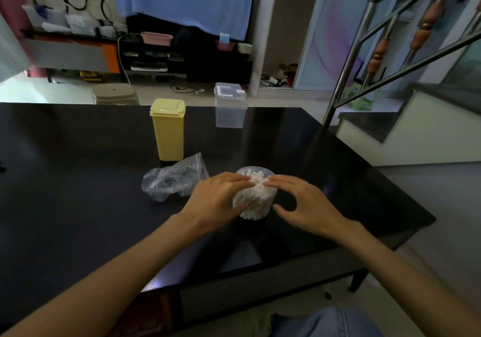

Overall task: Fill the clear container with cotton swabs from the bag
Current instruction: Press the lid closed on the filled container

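While hands (260, 198) press swabs (256, 183), bag (171, 180) lies beside yellow box (168, 131).

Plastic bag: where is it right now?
In the head view the plastic bag lies crumpled on the black table, just left of the left hand, in front of the yellow container.

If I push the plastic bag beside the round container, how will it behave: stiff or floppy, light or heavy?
The plastic bag lies crumpled and looks nearly empty, so it is probably floppy and very light. On the glossy black table it would likely slide or crumple rather than tip.
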`<control>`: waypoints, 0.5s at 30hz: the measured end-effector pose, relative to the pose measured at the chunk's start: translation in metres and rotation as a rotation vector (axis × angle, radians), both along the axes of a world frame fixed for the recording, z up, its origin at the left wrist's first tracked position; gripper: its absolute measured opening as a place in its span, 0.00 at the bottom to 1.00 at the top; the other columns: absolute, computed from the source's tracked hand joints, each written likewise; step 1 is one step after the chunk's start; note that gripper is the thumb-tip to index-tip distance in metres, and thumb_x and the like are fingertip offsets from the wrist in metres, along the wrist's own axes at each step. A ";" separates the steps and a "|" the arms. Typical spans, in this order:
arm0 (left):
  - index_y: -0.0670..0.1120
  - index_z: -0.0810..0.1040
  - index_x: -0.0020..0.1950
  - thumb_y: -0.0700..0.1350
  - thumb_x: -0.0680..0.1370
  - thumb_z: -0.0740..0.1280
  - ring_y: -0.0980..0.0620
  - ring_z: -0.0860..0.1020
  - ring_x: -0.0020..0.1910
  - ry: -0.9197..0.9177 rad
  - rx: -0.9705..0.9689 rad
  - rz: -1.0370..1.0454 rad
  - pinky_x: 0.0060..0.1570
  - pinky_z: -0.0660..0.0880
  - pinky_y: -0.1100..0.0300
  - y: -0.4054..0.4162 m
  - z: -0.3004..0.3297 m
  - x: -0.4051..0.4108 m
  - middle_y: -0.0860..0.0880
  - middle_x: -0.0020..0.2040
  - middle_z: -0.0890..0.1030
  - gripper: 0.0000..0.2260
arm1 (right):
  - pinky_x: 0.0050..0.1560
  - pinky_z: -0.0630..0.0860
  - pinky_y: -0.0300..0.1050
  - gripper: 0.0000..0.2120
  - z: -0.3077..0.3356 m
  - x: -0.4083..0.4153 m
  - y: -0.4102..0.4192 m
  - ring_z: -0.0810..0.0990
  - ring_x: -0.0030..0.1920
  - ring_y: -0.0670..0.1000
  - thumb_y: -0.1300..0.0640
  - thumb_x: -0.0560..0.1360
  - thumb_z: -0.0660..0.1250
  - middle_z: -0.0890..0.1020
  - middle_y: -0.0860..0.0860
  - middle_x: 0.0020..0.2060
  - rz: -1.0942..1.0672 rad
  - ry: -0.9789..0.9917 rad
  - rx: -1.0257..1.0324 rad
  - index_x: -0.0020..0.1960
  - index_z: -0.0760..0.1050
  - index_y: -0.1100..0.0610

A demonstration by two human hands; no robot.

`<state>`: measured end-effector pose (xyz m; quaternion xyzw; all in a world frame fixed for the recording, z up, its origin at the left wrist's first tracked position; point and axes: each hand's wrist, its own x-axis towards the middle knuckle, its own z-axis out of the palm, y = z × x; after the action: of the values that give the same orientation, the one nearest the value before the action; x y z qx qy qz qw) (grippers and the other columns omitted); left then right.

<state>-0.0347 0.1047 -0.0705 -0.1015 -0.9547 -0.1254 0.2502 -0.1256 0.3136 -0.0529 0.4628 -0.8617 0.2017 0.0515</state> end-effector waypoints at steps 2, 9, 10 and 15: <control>0.52 0.81 0.58 0.52 0.68 0.75 0.52 0.80 0.55 0.043 -0.044 0.018 0.43 0.78 0.58 0.004 -0.005 0.000 0.52 0.57 0.82 0.19 | 0.68 0.68 0.47 0.28 -0.010 0.002 0.000 0.72 0.66 0.46 0.50 0.70 0.73 0.76 0.49 0.65 0.009 0.184 0.036 0.68 0.71 0.50; 0.52 0.83 0.52 0.54 0.68 0.76 0.53 0.83 0.45 0.110 -0.139 0.085 0.29 0.75 0.62 0.018 -0.011 -0.002 0.52 0.49 0.84 0.15 | 0.60 0.75 0.49 0.23 -0.026 0.003 -0.006 0.82 0.55 0.50 0.48 0.68 0.73 0.83 0.52 0.55 -0.015 0.436 -0.047 0.62 0.77 0.52; 0.52 0.83 0.52 0.54 0.67 0.76 0.54 0.83 0.44 0.113 -0.146 0.084 0.29 0.75 0.62 0.019 -0.011 -0.002 0.52 0.49 0.84 0.15 | 0.59 0.75 0.49 0.22 -0.028 0.003 -0.007 0.82 0.54 0.51 0.49 0.67 0.73 0.83 0.52 0.54 -0.024 0.454 -0.055 0.60 0.78 0.53; 0.51 0.83 0.51 0.54 0.69 0.74 0.54 0.83 0.47 0.159 -0.158 0.047 0.34 0.77 0.63 0.015 -0.013 -0.003 0.52 0.49 0.85 0.13 | 0.60 0.73 0.46 0.19 -0.034 0.004 -0.011 0.82 0.54 0.50 0.50 0.68 0.73 0.83 0.52 0.54 -0.031 0.493 -0.102 0.57 0.80 0.54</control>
<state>-0.0373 0.1198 -0.0837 -0.1083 -0.9408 -0.0355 0.3193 -0.1219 0.3026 -0.0868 0.4814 -0.8189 0.1252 0.2864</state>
